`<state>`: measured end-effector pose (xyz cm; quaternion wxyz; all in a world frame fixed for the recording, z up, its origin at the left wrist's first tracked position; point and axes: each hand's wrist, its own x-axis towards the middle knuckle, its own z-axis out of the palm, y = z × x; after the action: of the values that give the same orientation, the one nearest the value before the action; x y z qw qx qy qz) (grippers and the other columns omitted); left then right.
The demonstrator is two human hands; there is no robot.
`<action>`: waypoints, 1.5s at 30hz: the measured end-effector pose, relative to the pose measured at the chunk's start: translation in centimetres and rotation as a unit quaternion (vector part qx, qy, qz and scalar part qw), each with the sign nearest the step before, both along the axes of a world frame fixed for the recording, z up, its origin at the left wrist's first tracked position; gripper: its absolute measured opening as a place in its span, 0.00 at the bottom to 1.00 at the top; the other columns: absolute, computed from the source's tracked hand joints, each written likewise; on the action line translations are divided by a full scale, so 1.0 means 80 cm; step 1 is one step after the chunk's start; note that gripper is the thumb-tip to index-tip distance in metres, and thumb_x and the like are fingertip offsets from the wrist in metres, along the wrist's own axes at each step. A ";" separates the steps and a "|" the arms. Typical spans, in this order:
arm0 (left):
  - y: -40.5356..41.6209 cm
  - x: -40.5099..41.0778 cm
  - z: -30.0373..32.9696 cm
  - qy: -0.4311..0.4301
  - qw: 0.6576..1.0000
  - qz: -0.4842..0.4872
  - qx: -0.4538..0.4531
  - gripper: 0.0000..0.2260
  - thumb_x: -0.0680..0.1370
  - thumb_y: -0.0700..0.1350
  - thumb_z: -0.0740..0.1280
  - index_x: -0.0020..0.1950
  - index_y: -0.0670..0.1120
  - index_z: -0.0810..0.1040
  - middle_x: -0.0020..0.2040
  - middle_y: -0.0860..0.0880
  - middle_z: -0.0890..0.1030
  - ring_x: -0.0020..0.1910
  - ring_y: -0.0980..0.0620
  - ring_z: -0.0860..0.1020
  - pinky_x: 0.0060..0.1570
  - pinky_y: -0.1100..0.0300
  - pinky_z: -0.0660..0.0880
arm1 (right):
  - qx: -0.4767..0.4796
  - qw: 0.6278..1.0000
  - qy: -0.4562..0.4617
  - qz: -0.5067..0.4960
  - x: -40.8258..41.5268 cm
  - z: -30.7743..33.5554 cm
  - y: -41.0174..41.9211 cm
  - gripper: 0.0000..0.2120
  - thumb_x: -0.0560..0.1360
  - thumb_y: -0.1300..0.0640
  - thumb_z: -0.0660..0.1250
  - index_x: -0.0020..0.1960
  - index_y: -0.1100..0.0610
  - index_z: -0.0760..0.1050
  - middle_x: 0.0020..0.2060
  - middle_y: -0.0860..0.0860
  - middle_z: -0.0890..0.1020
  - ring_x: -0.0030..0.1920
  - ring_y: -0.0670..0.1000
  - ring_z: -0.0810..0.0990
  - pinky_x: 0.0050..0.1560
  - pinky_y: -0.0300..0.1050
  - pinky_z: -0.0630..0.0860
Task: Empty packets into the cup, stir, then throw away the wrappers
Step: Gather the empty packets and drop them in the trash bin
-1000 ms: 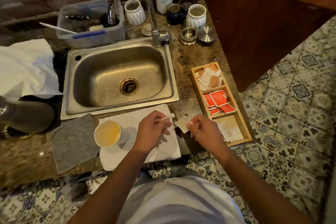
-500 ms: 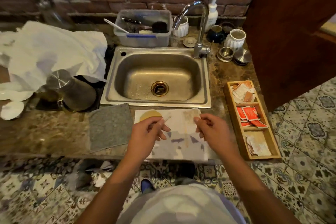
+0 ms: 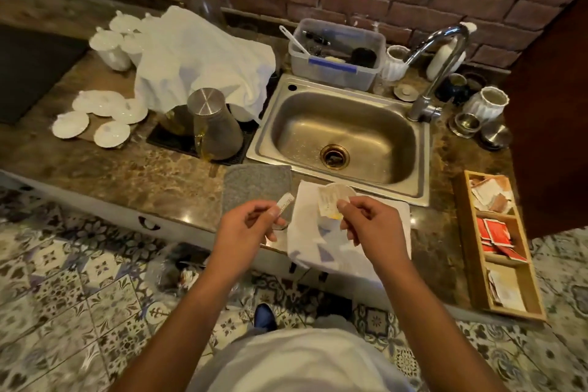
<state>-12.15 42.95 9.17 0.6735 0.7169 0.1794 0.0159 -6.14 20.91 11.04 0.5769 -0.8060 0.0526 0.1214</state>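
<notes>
My right hand (image 3: 366,226) pinches a torn white packet (image 3: 329,204) and holds it over the white cup (image 3: 345,192), whose rim shows just behind the packet on a white napkin (image 3: 381,232). The cup's inside is mostly hidden by the packet and my fingers. My left hand (image 3: 248,229) is to the left of the cup, off the counter's edge, and grips the small torn-off strip (image 3: 284,203) of the wrapper between thumb and fingers.
A steel sink (image 3: 343,134) lies behind the cup. A grey mat (image 3: 254,191) is left of the napkin. A wooden tray (image 3: 477,264) with packets stands right. A metal jug (image 3: 213,124), white cloth and saucers are left. Below lies the tiled floor.
The camera has swung left and pulled back. My right hand has brought the packet over the cup; my left hand has drifted left with the torn strip.
</notes>
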 end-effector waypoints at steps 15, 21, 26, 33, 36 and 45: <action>0.065 -0.073 -0.025 0.066 0.961 0.268 0.012 0.04 0.80 0.41 0.69 0.50 0.44 0.83 0.39 0.42 0.85 0.32 0.45 0.78 0.33 0.54 0.77 | -0.009 0.962 0.038 0.271 0.022 -0.026 0.139 0.12 0.76 0.53 0.74 0.36 0.58 0.82 0.24 0.48 0.81 0.23 0.44 0.73 0.28 0.36 0.71; 0.072 -0.099 -0.025 0.101 0.924 0.367 0.025 0.04 0.80 0.40 0.68 0.49 0.44 0.83 0.36 0.42 0.85 0.25 0.56 0.75 0.26 0.63 0.73 | -0.007 0.924 0.098 0.369 0.025 -0.054 0.184 0.10 0.80 0.56 0.70 0.42 0.59 0.85 0.28 0.50 0.85 0.23 0.44 0.74 0.28 0.36 0.72; 0.078 -0.134 -0.048 0.115 0.904 0.411 -0.017 0.04 0.81 0.39 0.66 0.49 0.41 0.80 0.37 0.45 0.87 0.24 0.52 0.78 0.23 0.62 0.73 | -0.004 0.906 0.153 0.395 0.009 -0.092 0.218 0.08 0.79 0.56 0.71 0.42 0.54 0.84 0.28 0.50 0.85 0.24 0.46 0.75 0.28 0.40 0.73; 0.100 -0.169 -0.114 0.169 0.879 0.447 -0.017 0.05 0.81 0.44 0.67 0.51 0.44 0.81 0.40 0.45 0.87 0.28 0.56 0.78 0.28 0.65 0.75 | -0.019 0.887 0.242 0.392 -0.021 -0.167 0.264 0.11 0.79 0.54 0.71 0.39 0.56 0.83 0.29 0.52 0.82 0.26 0.47 0.74 0.28 0.40 0.71; 0.124 -0.181 -0.169 0.205 0.871 0.444 -0.035 0.07 0.81 0.45 0.67 0.51 0.43 0.82 0.40 0.46 0.87 0.28 0.58 0.77 0.32 0.64 0.76 | -0.048 0.881 0.287 0.373 -0.037 -0.215 0.291 0.09 0.79 0.54 0.71 0.41 0.56 0.83 0.30 0.52 0.83 0.25 0.46 0.73 0.27 0.40 0.71; 0.222 -0.189 -0.306 0.323 0.840 0.416 -0.133 0.11 0.81 0.43 0.66 0.50 0.37 0.83 0.33 0.47 0.83 0.22 0.59 0.79 0.23 0.66 0.75 | -0.150 0.900 0.335 0.234 -0.077 -0.340 0.354 0.09 0.78 0.55 0.72 0.43 0.60 0.82 0.27 0.50 0.81 0.22 0.46 0.73 0.23 0.37 0.70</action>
<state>-27.29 60.68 -15.28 0.5966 0.4424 0.6685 0.0381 -12.27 49.24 -16.18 0.3526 -0.7836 0.0701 0.5067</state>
